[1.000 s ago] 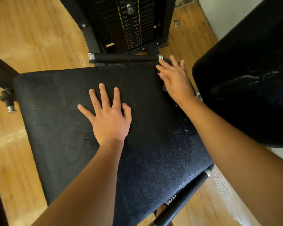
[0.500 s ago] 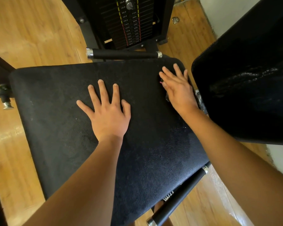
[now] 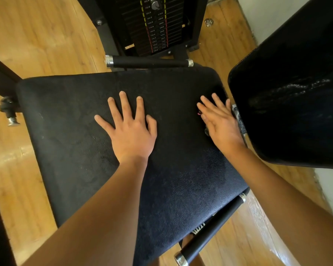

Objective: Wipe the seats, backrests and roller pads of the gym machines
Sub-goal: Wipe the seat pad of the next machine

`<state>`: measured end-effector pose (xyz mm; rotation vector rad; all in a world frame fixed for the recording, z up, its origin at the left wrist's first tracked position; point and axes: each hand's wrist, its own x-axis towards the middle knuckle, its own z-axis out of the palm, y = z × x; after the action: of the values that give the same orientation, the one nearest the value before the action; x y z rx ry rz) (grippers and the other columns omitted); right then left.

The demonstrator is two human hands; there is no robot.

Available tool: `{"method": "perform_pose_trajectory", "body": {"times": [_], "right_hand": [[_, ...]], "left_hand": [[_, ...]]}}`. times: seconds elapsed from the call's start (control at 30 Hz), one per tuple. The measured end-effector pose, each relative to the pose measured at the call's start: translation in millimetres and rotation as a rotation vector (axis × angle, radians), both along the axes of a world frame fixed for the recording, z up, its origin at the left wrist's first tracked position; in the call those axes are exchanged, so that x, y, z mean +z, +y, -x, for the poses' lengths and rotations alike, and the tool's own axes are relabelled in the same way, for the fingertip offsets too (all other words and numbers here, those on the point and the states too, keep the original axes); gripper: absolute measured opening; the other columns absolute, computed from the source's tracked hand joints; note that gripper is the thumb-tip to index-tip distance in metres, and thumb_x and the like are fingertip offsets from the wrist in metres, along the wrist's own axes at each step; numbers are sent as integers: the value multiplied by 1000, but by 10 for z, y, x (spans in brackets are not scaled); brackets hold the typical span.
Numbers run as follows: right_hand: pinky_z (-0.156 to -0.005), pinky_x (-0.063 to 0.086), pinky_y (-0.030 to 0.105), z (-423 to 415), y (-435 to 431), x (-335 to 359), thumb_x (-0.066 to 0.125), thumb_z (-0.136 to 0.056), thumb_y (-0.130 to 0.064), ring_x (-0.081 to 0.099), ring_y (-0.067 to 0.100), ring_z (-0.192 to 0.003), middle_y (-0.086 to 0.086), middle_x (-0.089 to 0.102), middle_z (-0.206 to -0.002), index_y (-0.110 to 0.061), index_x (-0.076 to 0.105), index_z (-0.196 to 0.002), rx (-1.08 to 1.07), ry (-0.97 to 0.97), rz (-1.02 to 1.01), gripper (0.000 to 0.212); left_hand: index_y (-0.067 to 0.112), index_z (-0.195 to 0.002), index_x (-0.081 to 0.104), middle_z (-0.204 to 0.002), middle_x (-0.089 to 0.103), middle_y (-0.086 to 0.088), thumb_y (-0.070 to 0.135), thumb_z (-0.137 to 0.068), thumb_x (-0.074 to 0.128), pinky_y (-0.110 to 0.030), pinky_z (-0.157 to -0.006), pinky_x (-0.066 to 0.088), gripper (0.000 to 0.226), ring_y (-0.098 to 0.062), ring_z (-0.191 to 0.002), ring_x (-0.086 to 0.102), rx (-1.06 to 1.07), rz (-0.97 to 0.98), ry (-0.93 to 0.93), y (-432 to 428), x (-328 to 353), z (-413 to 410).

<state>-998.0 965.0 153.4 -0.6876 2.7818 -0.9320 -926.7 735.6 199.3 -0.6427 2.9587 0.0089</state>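
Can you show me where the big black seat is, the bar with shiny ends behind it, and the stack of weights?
seat [image 3: 65, 131]: head view, bare left part of the pad.
bar [image 3: 150, 62]: head view, middle of its black grip.
weight stack [image 3: 156, 33]: head view, the labelled plates.

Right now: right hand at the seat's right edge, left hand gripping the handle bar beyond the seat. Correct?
Not quite. The left hand grips nothing: it lies flat on the seat, fingers spread, well short of the handle bar. The right hand is at the seat's right edge, as you say. The head view shows this.
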Motion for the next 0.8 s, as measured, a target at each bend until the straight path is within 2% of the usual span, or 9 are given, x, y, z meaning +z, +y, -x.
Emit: {"method": "perform_pose_trajectory", "body": {"times": [0.1, 0.23, 0.43, 0.53, 0.7, 0.8], "right_hand": [[-121, 12, 60, 246, -127, 16, 47, -104, -17, 37, 47, -145, 14, 56, -147, -3, 64, -134, 6, -25, -19, 38], [-122, 8, 61, 536, -297, -9, 49, -104, -13, 31, 48, -148, 14, 53, -150, -2, 63, -136, -7, -54, -28, 37], [-118, 18, 65, -30, 50, 17, 55, -100, -4, 42, 47, -141, 15, 57, -145, -2, 66, -132, -10, 26, -8, 34], [-118, 22, 67, -261, 212, -2, 59, -97, 0, 42, 44, -142, 14, 57, -145, -2, 65, -133, 20, 46, 9, 36], [-119, 16, 60, 48, 41, 8, 55, -100, -7, 40, 48, -143, 15, 58, -145, -2, 65, -133, 38, 20, -18, 35], [-123, 9, 55, 141, -42, 22, 51, -103, -12, 33, 44, -148, 13, 54, -149, -4, 64, -135, -14, -33, -3, 35]], "left_hand": [[28, -158, 36, -169, 19, -12, 43, -103, 24, -76, -117, 6, 59, -40, -156, 10, -1, 0, -1, 1, -4, 5], [28, -159, 35, -170, 19, -12, 43, -104, 27, -76, -117, 6, 57, -40, -156, 10, 5, 7, -6, 4, -10, 7], [27, -159, 35, -169, 19, -12, 42, -104, 28, -76, -117, 5, 58, -40, -156, 9, 0, -1, 6, -5, -6, 6], [27, -159, 35, -170, 19, -12, 44, -104, 26, -76, -117, 5, 58, -40, -156, 9, -1, 3, 3, -8, -1, 0], [27, -159, 34, -170, 19, -12, 45, -104, 25, -75, -117, 4, 58, -40, -156, 9, -5, -6, 0, -1, 10, 6], [27, -159, 34, -170, 18, -12, 45, -104, 25, -75, -117, 4, 58, -40, -156, 8, -9, -5, 0, 2, 7, 6]]}}
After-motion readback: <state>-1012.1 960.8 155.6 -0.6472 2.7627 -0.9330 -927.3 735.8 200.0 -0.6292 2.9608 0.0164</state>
